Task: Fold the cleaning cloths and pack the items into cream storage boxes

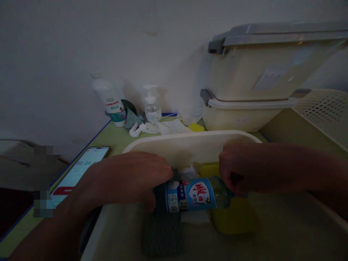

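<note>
A clear dish soap bottle (193, 195) with a blue label lies sideways above a cream plastic basin (187, 141). Wrapped around its base end is my left hand (138, 177), closed, its fingertips partly hidden. At the neck end, my right hand (237, 168) is curled shut over the cap, most of which is hidden. Below the bottle, a dark green mesh scrubbing pad (162, 235) lies in the basin on the left. A yellow sponge or cloth (236, 219) lies on the right, with something white (195, 217) between them.
Left of the basin lies a phone (81, 166) with a running timer. Along the wall stand a white bottle (110, 99) and a pump bottle (153, 108), near crumpled white tissue (171, 127). Two stacked lidded boxes (244, 76) and a perforated basket (320, 108) are at right.
</note>
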Tool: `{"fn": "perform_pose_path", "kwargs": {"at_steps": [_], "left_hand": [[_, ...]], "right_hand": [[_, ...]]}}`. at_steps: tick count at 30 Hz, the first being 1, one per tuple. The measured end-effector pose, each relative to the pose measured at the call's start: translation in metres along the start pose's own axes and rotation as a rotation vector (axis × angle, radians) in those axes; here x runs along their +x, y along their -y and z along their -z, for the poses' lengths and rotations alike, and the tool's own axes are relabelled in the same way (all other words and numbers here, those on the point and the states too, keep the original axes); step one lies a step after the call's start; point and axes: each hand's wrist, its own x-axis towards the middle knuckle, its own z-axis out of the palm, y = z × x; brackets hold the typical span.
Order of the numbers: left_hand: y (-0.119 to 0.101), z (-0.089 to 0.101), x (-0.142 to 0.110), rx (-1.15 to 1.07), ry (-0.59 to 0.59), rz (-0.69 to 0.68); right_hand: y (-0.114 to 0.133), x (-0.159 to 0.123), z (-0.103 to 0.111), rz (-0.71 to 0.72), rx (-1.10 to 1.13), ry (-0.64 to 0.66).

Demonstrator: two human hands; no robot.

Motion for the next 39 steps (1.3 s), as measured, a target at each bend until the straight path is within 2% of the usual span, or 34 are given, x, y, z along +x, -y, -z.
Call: {"fn": "perform_pose_path", "kwargs": {"at_steps": [2,3,10,16,21,26,32,36,39], "left_hand": [[0.000,0.000,0.001,0.043,0.130,-0.008],[-0.001,0.000,0.001,0.047,0.158,-0.001],[-0.003,0.002,0.002,0.015,0.171,0.018],[-0.001,0.000,0.000,0.014,0.140,0.003],[-0.002,0.003,0.003,0.008,0.144,0.017],[-0.001,0.006,0.007,0.011,0.154,0.024],[-0.004,0.011,0.011,0.052,0.124,-0.071],[-0.007,0.014,0.011,0.056,0.120,-0.151],[-0.008,0.016,0.010,0.053,0.145,-0.127]], "right_hand": [[-0.002,0.000,-0.003,0.001,0.018,-0.011],[-0.003,0.000,-0.004,-0.004,0.024,-0.015],[-0.007,0.001,-0.010,-0.002,-0.018,-0.065],[-0.006,0.004,-0.009,-0.032,-0.039,-0.029],[-0.005,0.006,-0.009,-0.042,0.004,0.060],[0.002,0.008,-0.005,-0.068,-0.049,0.057],[0.008,0.009,-0.001,-0.029,-0.055,0.088],[0.015,0.002,-0.001,-0.056,-0.117,0.028],[0.023,-0.008,-0.003,-0.039,-0.203,-0.067]]}}
